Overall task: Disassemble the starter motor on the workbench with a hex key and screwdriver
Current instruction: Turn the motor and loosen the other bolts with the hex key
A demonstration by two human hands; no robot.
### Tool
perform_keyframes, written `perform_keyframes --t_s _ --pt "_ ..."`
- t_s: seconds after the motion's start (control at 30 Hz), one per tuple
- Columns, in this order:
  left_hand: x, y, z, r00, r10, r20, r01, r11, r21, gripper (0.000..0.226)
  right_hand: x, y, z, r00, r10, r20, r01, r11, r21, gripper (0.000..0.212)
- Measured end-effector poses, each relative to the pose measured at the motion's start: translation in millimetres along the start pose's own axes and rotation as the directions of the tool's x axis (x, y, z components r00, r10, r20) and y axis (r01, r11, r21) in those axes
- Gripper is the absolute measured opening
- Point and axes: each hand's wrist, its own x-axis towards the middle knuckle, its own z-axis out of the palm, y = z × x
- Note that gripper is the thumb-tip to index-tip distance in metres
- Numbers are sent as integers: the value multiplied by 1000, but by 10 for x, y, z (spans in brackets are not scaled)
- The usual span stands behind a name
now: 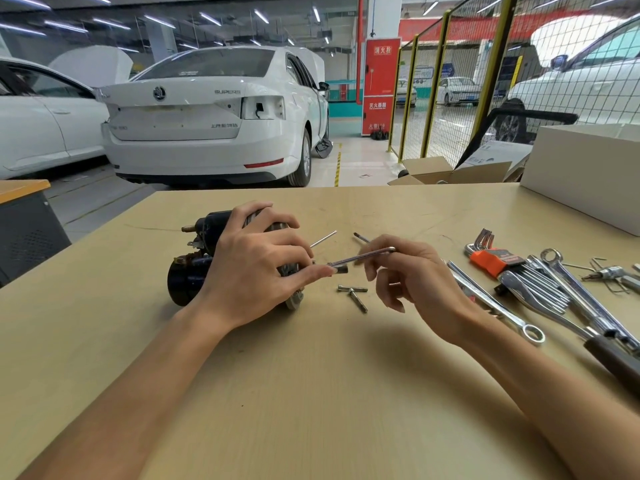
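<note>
starter motor [188,271] lying on bench [311,393] left of centre, left hand [256,268] curled over it gripping the body; right hand [412,275] pinches the hex key [363,257], tip at the motor's end; two loose bolts [355,294] just beside; wrenches [540,292] far right

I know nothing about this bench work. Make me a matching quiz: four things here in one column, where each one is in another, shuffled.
Things:
1. starter motor
2. hex key
3. loose bolts
4. hex key set

Places:
A. lying on the bench between the hands
B. under the left hand
C. in its orange holder, among the wrenches
D. pinched in the right hand

Pairs: 1-B, 2-D, 3-A, 4-C
</note>
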Motion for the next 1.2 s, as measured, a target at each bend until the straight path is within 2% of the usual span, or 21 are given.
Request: perform_keyframes --t_s 0.1,0.2,0.27,0.37,0.57,0.73,0.87,1.07,1.13,1.2 --pt "2 5 -1 1000 3 -2 -2 1000 7 42 7 1 32 993 70 -99 -72 997 -17 25" --pt "3 4 2 1000 1 -4 -1 1000 16 43 16 -25 27 972 197 -128 -192 980 54 41" --pt "2 -1 6 1000 2 -8 -2 1000 15 43 10 -68 14 969 241 -55 -233 966 115 54" --pt "-2 -7 8 1000 5 -6 -5 1000 24 43 7 -97 10 971 223 82 -234 957 174 57" --pt "-6 -11 14 1000 -5 10 5 999 35 42 1 -54 -1 988 109 107 -126 978 166 36" --pt "-5 -13 17 1000 -5 17 4 999 38 40 -14 -44 0 999 12 51 -18 992 122 21" --pt "-10 -4 9 1000 0 20 -1 999 42 36 -14 -38 0 999 -23 -31 24 999 39 36" --pt "5 12 -12 1000 -7 10 7 1000 -7 42 -5 -21 37 997 -3 -76 4 1000 18 38" --pt "7 17 -11 1000 -6 7 6 1000 -3 41 4 -14 44 992 61 -110 -59 998 21 29" --pt "7 15 -12 1000 -6 3 6 1000 5 41 10 -22 45 984 158 -86 -153 986 60 42"
